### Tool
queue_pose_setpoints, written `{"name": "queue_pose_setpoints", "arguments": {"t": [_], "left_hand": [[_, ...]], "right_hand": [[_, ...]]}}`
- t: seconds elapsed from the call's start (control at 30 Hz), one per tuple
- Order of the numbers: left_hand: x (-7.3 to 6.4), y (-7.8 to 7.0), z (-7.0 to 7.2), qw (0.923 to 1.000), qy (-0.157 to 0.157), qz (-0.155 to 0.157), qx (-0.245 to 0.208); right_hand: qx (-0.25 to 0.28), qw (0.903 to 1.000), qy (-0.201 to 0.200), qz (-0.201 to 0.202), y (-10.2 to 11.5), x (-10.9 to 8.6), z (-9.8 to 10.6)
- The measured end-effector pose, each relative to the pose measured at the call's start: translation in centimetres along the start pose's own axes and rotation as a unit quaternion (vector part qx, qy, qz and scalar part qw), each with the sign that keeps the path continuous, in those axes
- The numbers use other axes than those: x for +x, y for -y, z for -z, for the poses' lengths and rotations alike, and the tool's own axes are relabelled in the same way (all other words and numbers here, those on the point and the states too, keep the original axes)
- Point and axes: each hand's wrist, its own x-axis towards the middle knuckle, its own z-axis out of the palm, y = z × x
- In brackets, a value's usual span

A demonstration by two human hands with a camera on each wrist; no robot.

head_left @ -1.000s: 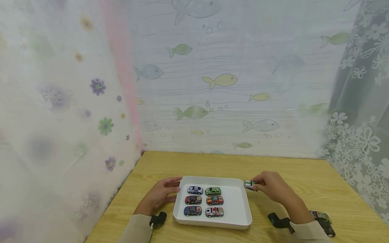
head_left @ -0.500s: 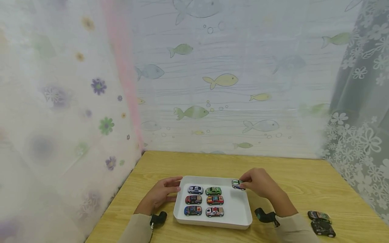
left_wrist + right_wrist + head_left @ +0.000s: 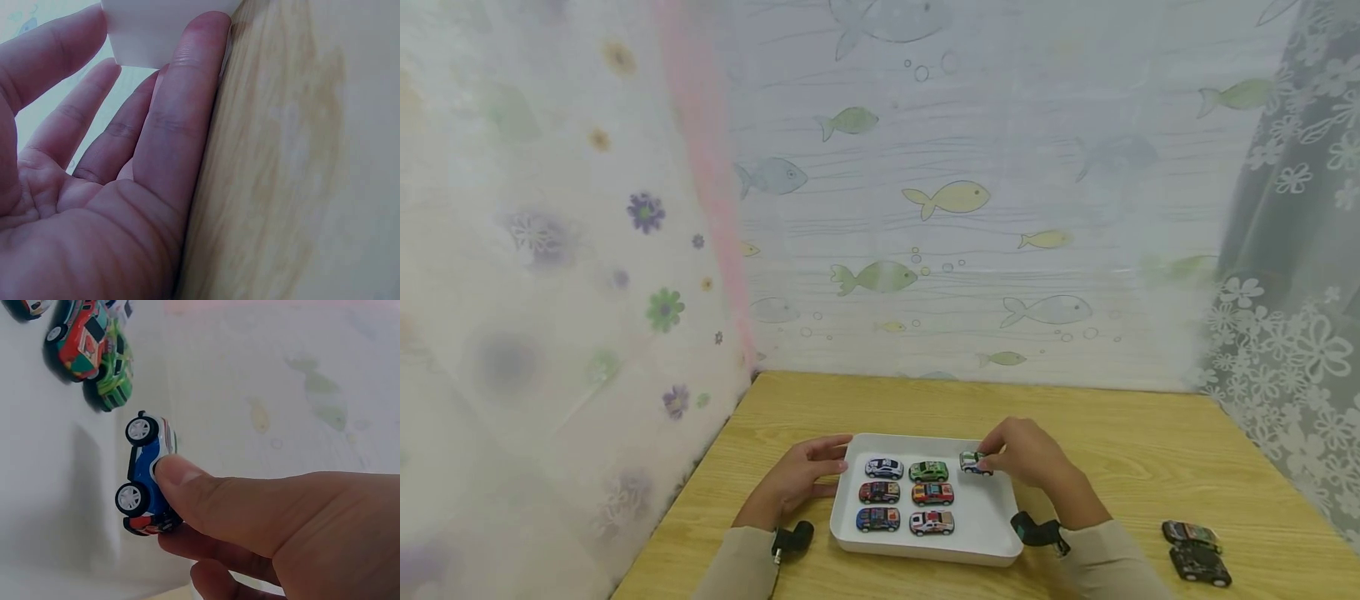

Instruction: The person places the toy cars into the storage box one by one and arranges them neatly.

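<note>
A white tray point(image 3: 977, 533) sits on the wooden table with toy cars in two columns. In the left column are a white-and-blue car point(image 3: 883, 468), a dark red car point(image 3: 879, 492) and a blue car point(image 3: 877, 519). Beside them stand a green car point(image 3: 928, 472), a red-and-yellow car point(image 3: 932, 493) and a white-and-red car point(image 3: 932, 522). My right hand point(image 3: 1028, 454) pinches a white, blue and green toy car point(image 3: 147, 469) by its sides, over the tray's back right part. My left hand point(image 3: 797, 479) touches the tray's left wall with extended fingers point(image 3: 181, 94).
Two more toy cars, one multicoloured point(image 3: 1191, 533) and one black point(image 3: 1200, 564), lie on the table point(image 3: 1120, 417) at the right. A fish-patterned curtain hangs behind the table, with a flowered one at the left. Each wrist wears a black camera.
My right hand has carried the pinched toy car leftward, from outside the tray's right edge to over its back right part. My left hand has stayed at the tray's wall.
</note>
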Motion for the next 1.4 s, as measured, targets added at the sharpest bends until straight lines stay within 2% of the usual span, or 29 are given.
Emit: {"name": "queue_pose_setpoints", "arguments": {"t": [0.3,0.9,1.4], "left_hand": [[0.0,-0.1,-0.1,1.0000,-0.003,-0.003,0.004],[0.0,0.0,-0.1,1.0000,-0.004,-0.003,0.003],[-1.1,0.1,-0.9,0.9999,-0.015,-0.006,0.005]], "right_hand": [[-0.025,0.9996,0.011,-0.008,-0.5,0.5,-1.1],[-0.038,0.9991,0.018,-0.009,-0.4,0.4,-1.5],[-0.044,0.9988,0.020,-0.001,-0.6,-0.6,-1.2]]}}
